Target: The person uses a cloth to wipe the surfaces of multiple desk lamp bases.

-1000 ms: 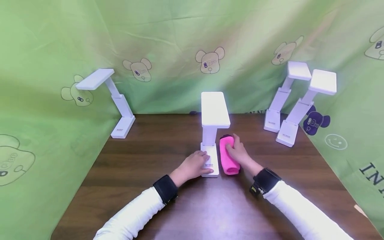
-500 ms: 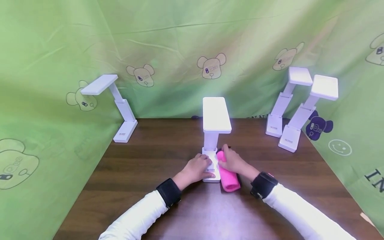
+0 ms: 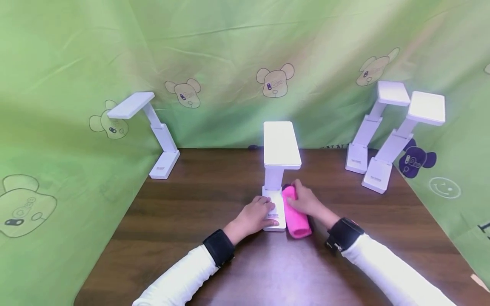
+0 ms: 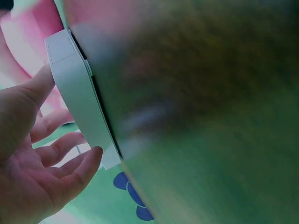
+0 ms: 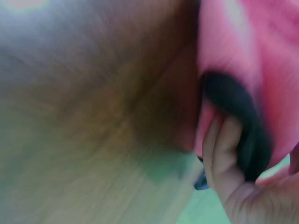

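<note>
A white desk lamp (image 3: pixel 282 143) with its head lit stands mid-table. My left hand (image 3: pixel 253 216) holds its base from the left; in the left wrist view the thumb and fingertips meet the edge of the base (image 4: pixel 83 100). On the base's right side, my right hand (image 3: pixel 308 203) grips a rolled or folded pink cloth (image 3: pixel 296 220), which lies right beside the base. Fingers curl in by a black strip (image 5: pixel 233 100) on the cloth in the right wrist view. Part of the base is covered by the left fingers.
Another white desk lamp (image 3: pixel 164 165) stands at the back left. Two more, a rear lamp (image 3: pixel 357 157) and a front lamp (image 3: pixel 377 174), stand close together at the back right. Green printed fabric (image 3: pixel 222 38) encloses the brown wooden table (image 3: pixel 214 174) behind and at the sides.
The right hand drew the pink cloth nearer to me along the lamp base, then moved it partway back. The left hand stays on the base. The head view has shifted slightly.
</note>
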Action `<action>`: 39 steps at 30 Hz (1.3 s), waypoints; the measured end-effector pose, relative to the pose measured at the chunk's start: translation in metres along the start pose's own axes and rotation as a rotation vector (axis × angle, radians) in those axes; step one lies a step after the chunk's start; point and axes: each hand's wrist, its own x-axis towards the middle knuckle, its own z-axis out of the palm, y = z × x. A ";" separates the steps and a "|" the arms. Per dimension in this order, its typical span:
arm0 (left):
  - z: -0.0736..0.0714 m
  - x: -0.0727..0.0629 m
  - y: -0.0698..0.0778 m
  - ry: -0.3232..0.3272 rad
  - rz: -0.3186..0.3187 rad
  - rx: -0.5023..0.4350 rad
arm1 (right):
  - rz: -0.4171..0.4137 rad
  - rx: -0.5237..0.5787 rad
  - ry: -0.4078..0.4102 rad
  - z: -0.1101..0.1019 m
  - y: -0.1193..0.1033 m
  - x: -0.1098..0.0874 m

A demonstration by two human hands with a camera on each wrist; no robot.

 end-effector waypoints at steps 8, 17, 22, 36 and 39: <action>-0.003 0.002 0.005 -0.020 0.021 0.073 | -0.042 -0.105 0.123 0.003 0.003 0.025; -0.005 0.003 0.002 0.006 0.037 0.099 | -0.220 -0.016 -0.273 -0.003 -0.006 -0.023; -0.005 0.003 0.007 -0.007 0.018 0.092 | -0.226 0.034 -0.386 -0.009 0.001 -0.041; -0.004 0.010 0.020 -0.074 0.015 0.232 | -0.050 -0.108 0.134 -0.009 0.008 0.027; -0.005 0.008 0.018 -0.071 -0.007 0.228 | -0.102 -0.136 0.111 -0.004 0.001 0.026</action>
